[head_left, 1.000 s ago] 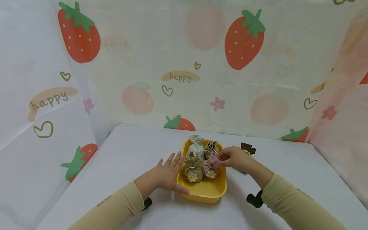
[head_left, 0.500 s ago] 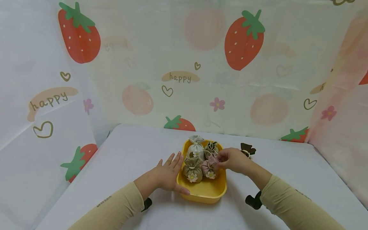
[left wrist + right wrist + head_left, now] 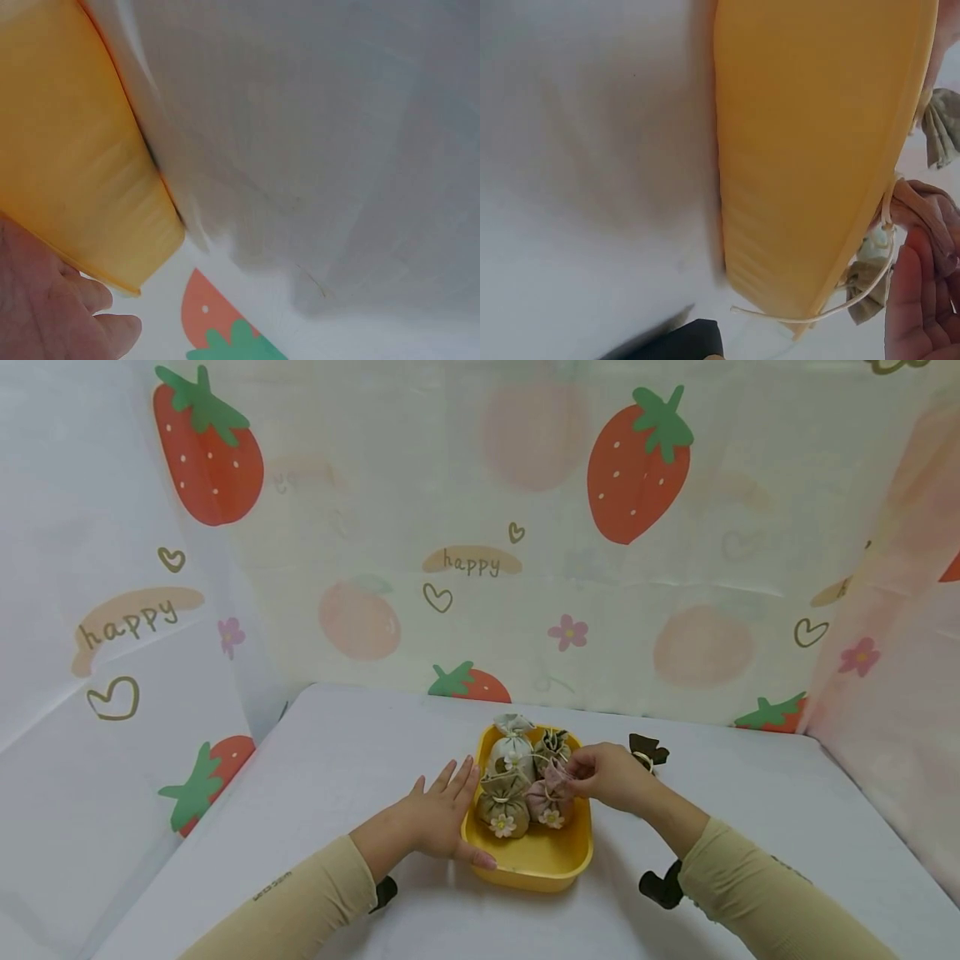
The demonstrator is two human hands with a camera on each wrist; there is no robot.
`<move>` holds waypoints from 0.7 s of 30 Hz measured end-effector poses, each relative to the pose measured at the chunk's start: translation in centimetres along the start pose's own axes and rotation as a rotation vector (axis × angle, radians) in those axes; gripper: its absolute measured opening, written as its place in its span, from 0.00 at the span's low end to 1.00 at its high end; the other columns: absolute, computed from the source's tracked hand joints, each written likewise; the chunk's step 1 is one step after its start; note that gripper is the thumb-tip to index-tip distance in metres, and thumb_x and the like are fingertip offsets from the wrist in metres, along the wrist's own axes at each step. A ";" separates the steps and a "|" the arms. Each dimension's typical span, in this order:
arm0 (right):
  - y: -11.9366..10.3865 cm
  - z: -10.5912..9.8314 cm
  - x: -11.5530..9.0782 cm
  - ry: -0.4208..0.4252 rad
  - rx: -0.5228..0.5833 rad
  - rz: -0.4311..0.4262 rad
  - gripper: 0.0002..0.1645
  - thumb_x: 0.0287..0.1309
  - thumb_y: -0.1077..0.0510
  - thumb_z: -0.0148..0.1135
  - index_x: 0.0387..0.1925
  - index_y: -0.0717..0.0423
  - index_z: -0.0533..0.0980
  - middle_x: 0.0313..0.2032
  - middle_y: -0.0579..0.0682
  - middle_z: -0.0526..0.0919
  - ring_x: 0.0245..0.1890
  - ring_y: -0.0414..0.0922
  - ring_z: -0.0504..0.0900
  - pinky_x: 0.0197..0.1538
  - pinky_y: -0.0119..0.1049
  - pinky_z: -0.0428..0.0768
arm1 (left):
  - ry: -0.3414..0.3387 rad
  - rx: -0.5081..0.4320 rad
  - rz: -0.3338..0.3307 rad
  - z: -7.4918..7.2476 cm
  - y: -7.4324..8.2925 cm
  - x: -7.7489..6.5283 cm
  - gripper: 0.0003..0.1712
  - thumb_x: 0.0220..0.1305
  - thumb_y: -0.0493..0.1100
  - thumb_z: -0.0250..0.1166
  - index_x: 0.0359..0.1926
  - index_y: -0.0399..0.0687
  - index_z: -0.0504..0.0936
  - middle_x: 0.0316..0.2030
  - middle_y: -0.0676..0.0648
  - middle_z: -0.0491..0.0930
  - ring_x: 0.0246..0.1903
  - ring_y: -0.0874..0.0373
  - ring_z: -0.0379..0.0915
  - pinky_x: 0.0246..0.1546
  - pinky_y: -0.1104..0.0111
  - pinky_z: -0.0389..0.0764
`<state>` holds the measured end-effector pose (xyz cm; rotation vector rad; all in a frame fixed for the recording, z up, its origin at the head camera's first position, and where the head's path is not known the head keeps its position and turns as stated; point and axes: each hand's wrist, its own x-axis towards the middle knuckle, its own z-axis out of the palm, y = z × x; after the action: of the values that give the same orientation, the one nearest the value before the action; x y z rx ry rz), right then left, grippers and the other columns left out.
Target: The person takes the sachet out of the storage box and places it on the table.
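Observation:
A yellow tray (image 3: 536, 878) holds several small drawstring pouches with fabric flowers. My left hand (image 3: 435, 818) lies along its left rim, fingers straight and spread, thumb toward the near corner. In the left wrist view, the fingers (image 3: 56, 307) lie against the rim. At the tray's right side, my right hand (image 3: 611, 777) pinches the gathered top of a pink pouch (image 3: 542, 802). The right wrist view shows curled fingers (image 3: 911, 300) at its cloth, with a pale cord (image 3: 874, 281) hanging out over the rim. An olive pouch (image 3: 504, 810) sits beside the pink one.
Farther back in the tray are a white pouch (image 3: 510, 747) and a brown-green pouch (image 3: 553, 745). Just beyond my right wrist, a dark brown pouch (image 3: 647, 750) is partly hidden on the white table (image 3: 360, 735). Strawberry-print sheets (image 3: 465, 485) enclose the back and sides.
Holding the pink pouch's top throughout, my right hand has shifted slightly left. The left hand and tray look the same.

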<state>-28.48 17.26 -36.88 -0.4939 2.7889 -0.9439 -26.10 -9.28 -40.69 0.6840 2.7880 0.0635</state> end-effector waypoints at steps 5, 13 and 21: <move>0.0 -0.3 -0.2 0.024 0.009 -0.026 0.02 0.49 0.61 0.66 0.27 0.53 0.79 0.23 0.44 0.78 0.27 0.41 0.74 0.31 0.32 0.76 | 0.005 0.007 0.002 0.1 0.0 0.0 0.75 0.31 0.86 0.49 0.71 0.49 0.32 0.71 0.48 0.28 0.69 0.48 0.24 0.62 0.42 0.43; -0.3 -1.1 -0.3 0.070 -0.029 -0.066 0.02 0.49 0.60 0.66 0.27 0.54 0.79 0.22 0.43 0.78 0.26 0.40 0.73 0.32 0.32 0.74 | 0.007 0.009 0.006 -0.1 0.1 -0.2 0.74 0.32 0.86 0.50 0.71 0.48 0.33 0.71 0.48 0.28 0.69 0.47 0.24 0.62 0.42 0.43; -0.4 -1.7 -0.6 0.112 -0.069 -0.077 0.02 0.50 0.58 0.64 0.26 0.52 0.78 0.22 0.42 0.77 0.27 0.41 0.72 0.35 0.35 0.72 | 0.000 0.008 0.010 -0.2 0.1 0.0 0.75 0.32 0.86 0.49 0.71 0.48 0.33 0.71 0.48 0.28 0.69 0.48 0.24 0.62 0.42 0.42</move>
<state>-28.24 18.14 -35.22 -0.5799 2.9306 -0.9210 -26.07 -9.21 -40.53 0.6999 2.7861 0.0544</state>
